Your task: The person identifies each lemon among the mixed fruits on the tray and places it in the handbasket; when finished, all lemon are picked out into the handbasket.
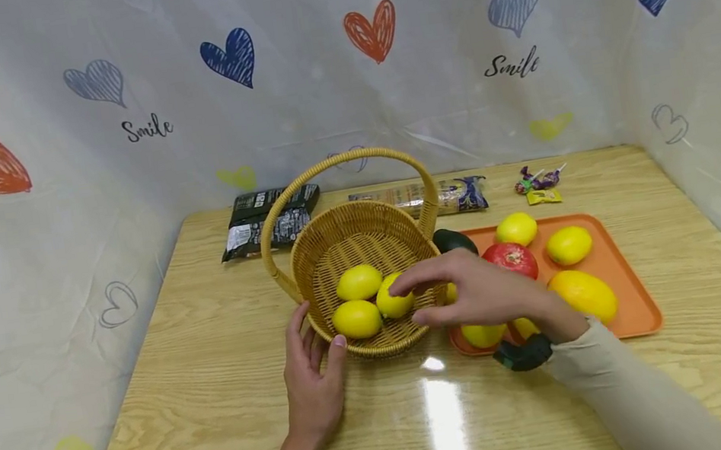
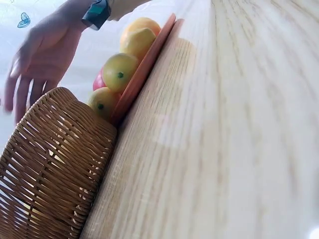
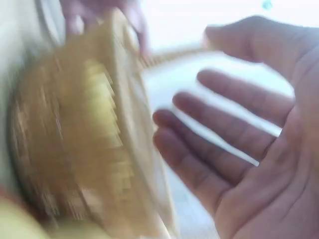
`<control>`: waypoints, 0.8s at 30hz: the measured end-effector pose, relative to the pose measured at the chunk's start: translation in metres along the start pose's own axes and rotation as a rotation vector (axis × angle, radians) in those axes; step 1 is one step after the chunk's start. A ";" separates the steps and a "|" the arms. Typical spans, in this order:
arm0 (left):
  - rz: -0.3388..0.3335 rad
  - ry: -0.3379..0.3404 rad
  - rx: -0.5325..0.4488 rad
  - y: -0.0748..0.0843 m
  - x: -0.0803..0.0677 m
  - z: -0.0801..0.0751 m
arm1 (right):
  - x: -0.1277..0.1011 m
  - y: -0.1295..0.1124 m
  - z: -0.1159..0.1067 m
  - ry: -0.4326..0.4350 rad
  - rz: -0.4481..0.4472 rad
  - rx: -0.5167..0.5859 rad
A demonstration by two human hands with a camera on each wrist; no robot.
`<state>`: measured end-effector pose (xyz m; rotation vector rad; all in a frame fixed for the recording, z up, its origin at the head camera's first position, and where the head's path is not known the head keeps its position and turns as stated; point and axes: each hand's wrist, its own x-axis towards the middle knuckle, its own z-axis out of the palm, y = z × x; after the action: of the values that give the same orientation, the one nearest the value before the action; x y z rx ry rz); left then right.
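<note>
Bracing the wicker basket [image 1: 365,255] from the near left with the left hand [image 1: 312,374], fingers relaxed and spread against the woven wall [image 2: 55,164], thumb by the rim, apparently keeping it from sliding on the glossy wooden table [image 1: 221,414]. Hovering just beyond, over the basket's right rim, with the right hand [image 1: 473,290]: fingers straight and loose, holding nothing, palm open in the blurred right wrist view [image 3: 249,149], fingertips near the rightmost lemon [image 1: 393,299]. Resting inside the basket, three lemons in all, with two more [image 1: 358,282] [image 1: 357,318] touching it. Sitting just right of the basket, an orange tray [image 1: 633,294] holding more yellow fruit and a red one [image 1: 512,259]. Lying farthest back, a dark packet [image 1: 266,219], a long wrapper [image 1: 460,194] and sweets [image 1: 538,185].
</note>
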<state>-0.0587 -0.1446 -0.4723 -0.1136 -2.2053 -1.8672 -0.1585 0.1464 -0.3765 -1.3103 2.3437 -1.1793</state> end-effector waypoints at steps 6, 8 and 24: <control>-0.009 0.009 0.008 0.001 0.000 0.000 | -0.056 0.020 -0.065 0.250 0.108 0.049; -0.009 0.009 0.009 0.001 0.000 0.000 | -0.073 0.025 -0.084 0.315 0.150 0.048; -0.012 -0.003 -0.016 -0.002 0.001 0.001 | -0.155 0.091 -0.132 0.287 0.579 -0.017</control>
<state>-0.0598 -0.1443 -0.4739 -0.1069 -2.1975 -1.8926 -0.1936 0.3661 -0.3848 -0.4135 2.6599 -1.2008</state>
